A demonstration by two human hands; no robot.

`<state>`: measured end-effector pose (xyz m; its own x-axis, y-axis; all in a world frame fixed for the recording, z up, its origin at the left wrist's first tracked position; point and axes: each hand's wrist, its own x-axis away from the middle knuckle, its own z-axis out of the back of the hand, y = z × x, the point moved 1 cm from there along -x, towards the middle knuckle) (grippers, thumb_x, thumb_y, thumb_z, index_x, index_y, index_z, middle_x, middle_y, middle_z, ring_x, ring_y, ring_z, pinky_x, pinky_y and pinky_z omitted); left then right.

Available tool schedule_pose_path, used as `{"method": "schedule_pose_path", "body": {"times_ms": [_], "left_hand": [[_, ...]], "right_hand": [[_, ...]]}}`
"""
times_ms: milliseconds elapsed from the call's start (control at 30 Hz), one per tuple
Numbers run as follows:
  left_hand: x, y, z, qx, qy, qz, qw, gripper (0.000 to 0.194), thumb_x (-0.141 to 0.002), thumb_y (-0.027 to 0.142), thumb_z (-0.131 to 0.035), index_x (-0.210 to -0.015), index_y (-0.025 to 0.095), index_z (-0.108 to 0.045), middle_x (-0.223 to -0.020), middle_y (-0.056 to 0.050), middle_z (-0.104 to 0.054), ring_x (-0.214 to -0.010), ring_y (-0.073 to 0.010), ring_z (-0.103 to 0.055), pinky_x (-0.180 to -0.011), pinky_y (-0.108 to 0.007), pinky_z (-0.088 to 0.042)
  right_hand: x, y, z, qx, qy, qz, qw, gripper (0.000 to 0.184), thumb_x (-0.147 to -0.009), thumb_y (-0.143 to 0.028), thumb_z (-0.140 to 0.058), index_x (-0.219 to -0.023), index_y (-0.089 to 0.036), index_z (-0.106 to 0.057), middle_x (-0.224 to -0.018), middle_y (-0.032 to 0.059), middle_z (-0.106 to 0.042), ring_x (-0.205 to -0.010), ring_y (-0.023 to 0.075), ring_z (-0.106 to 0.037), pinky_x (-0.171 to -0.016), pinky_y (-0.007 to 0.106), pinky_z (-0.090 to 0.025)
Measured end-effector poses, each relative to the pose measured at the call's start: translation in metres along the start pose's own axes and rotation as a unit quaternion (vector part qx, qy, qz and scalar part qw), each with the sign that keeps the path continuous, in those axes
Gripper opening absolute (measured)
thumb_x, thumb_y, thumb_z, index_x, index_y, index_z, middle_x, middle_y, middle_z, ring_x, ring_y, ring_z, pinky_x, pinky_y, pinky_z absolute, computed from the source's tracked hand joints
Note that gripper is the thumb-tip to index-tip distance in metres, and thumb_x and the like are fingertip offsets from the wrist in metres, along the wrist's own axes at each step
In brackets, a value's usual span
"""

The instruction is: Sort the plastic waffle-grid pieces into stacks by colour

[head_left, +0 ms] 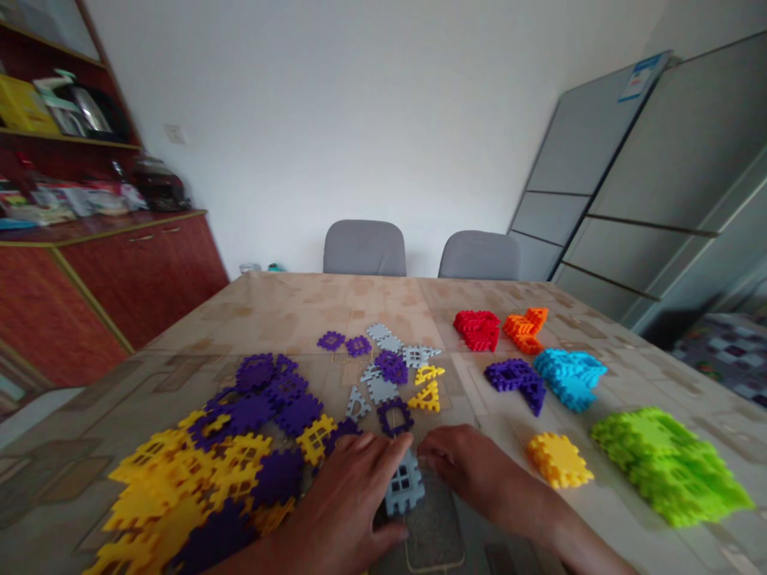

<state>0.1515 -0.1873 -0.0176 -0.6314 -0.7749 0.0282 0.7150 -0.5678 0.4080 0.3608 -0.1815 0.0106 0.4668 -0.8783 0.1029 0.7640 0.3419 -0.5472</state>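
My left hand (353, 503), thumb and fingers parted around a grey interlocking window tile (405, 484), my right hand (464, 463) curled beside it, any pinch hidden.

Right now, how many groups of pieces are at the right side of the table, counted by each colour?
Red group: 1
Orange group: 1
Purple group: 1
Blue group: 1
Yellow group: 1
Green group: 1
Total: 6
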Motion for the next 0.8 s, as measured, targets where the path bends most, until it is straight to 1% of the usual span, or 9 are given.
{"method": "schedule_pose_path", "body": {"times_ms": [67, 100, 200, 267, 300, 367, 500, 633, 800], "left_hand": [[0.001, -0.004, 0.007, 0.003, 0.004, -0.007, 1.000, 0.084, -0.074, 0.032, -0.080, -0.148, 0.022, -0.040, -0.139, -0.012, -0.058, -0.127, -0.0345, -0.051, -0.109, -0.053, -0.039], [0.001, -0.006, 0.013, 0.001, 0.007, -0.010, 1.000, 0.078, -0.075, 0.034, -0.079, -0.144, 0.023, -0.045, -0.138, -0.011, -0.059, -0.126, -0.0343, -0.052, -0.107, -0.052, -0.041], [0.002, -0.017, 0.033, -0.029, 0.020, -0.007, 0.999, 0.042, -0.084, 0.031, -0.072, -0.124, 0.023, -0.063, -0.125, -0.010, -0.066, -0.118, -0.0327, -0.058, -0.101, -0.048, -0.045], [0.002, -0.026, 0.045, -0.061, 0.015, 0.012, 0.998, 0.021, -0.087, 0.028, -0.069, -0.107, 0.021, -0.070, -0.110, -0.010, -0.072, -0.107, -0.0323, -0.063, -0.093, -0.046, -0.048], [0.001, -0.029, 0.051, -0.075, 0.010, 0.024, 0.997, 0.016, -0.088, 0.028, -0.068, -0.101, 0.020, -0.071, -0.103, -0.009, -0.073, -0.102, -0.0323, -0.065, -0.090, -0.045, -0.049], [0.000, -0.036, 0.060, -0.088, 0.007, 0.042, 0.995, 0.015, -0.090, 0.029, -0.065, -0.100, 0.020, -0.071, -0.098, -0.009, -0.073, -0.097, -0.0325, -0.067, -0.086, -0.044, -0.049], [0.000, -0.045, 0.068, -0.071, 0.021, 0.051, 0.996, 0.022, -0.091, 0.029, -0.061, -0.112, 0.023, -0.068, -0.104, -0.007, -0.073, -0.100, -0.0309, -0.067, -0.085, -0.039, -0.048], [-0.001, -0.053, 0.066, -0.061, 0.021, 0.053, 0.997, 0.017, -0.089, 0.026, -0.062, -0.104, 0.023, -0.069, -0.100, -0.006, -0.074, -0.097, -0.0295, -0.068, -0.082, -0.036, -0.047], [-0.005, -0.060, 0.065, -0.045, 0.031, 0.054, 0.997, 0.009, -0.088, 0.025, -0.063, -0.095, 0.024, -0.068, -0.094, -0.003, -0.074, -0.091, -0.0255, -0.069, -0.073, -0.029, -0.045]], "right_hand": [[-0.004, 0.003, 0.001, 0.011, 0.021, -0.015, 1.000, 0.020, -0.088, -0.010, -0.049, -0.085, -0.017, -0.068, -0.086, 0.0052, -0.072, -0.078, 0.0180, -0.066, -0.069, 0.026, -0.045], [-0.006, 0.004, 0.001, 0.014, 0.034, -0.016, 0.999, 0.021, -0.087, -0.008, -0.050, -0.087, -0.018, -0.069, -0.087, 0.0052, -0.073, -0.079, 0.0181, -0.066, -0.069, 0.026, -0.045], [-0.011, 0.005, 0.003, 0.001, 0.068, 0.004, 0.998, 0.025, -0.086, -0.007, -0.050, -0.094, -0.019, -0.070, -0.090, 0.0039, -0.074, -0.081, 0.0172, -0.067, -0.072, 0.026, -0.046], [-0.016, 0.005, 0.004, -0.002, 0.072, 0.010, 0.997, 0.025, -0.087, -0.008, -0.050, -0.097, -0.020, -0.070, -0.091, 0.0033, -0.074, -0.082, 0.0169, -0.067, -0.073, 0.025, -0.047], [-0.019, 0.004, 0.004, 0.009, 0.070, 0.008, 0.998, 0.025, -0.087, -0.009, -0.051, -0.098, -0.021, -0.070, -0.091, 0.0033, -0.074, -0.083, 0.0171, -0.067, -0.074, 0.025, -0.047], [-0.028, 0.001, 0.005, 0.048, 0.060, 0.007, 0.997, 0.023, -0.087, -0.010, -0.052, -0.098, -0.020, -0.071, -0.091, 0.0047, -0.074, -0.084, 0.0182, -0.067, -0.074, 0.026, -0.047], [-0.059, -0.006, 0.008, 0.108, 0.051, 0.033, 0.992, 0.027, -0.089, -0.006, -0.048, -0.098, -0.018, -0.071, -0.100, 0.0072, -0.073, -0.093, 0.0186, -0.066, -0.080, 0.025, -0.046], [-0.097, -0.008, 0.010, 0.145, 0.042, 0.053, 0.987, 0.036, -0.087, 0.001, -0.046, -0.103, -0.018, -0.072, -0.112, 0.0076, -0.071, -0.107, 0.0185, -0.063, -0.091, 0.025, -0.043], [-0.134, -0.006, 0.016, 0.204, 0.031, 0.038, 0.978, 0.033, -0.087, 0.002, -0.047, -0.103, -0.015, -0.070, -0.114, 0.0122, -0.069, -0.111, 0.0210, -0.061, -0.096, 0.029, -0.042]]}}
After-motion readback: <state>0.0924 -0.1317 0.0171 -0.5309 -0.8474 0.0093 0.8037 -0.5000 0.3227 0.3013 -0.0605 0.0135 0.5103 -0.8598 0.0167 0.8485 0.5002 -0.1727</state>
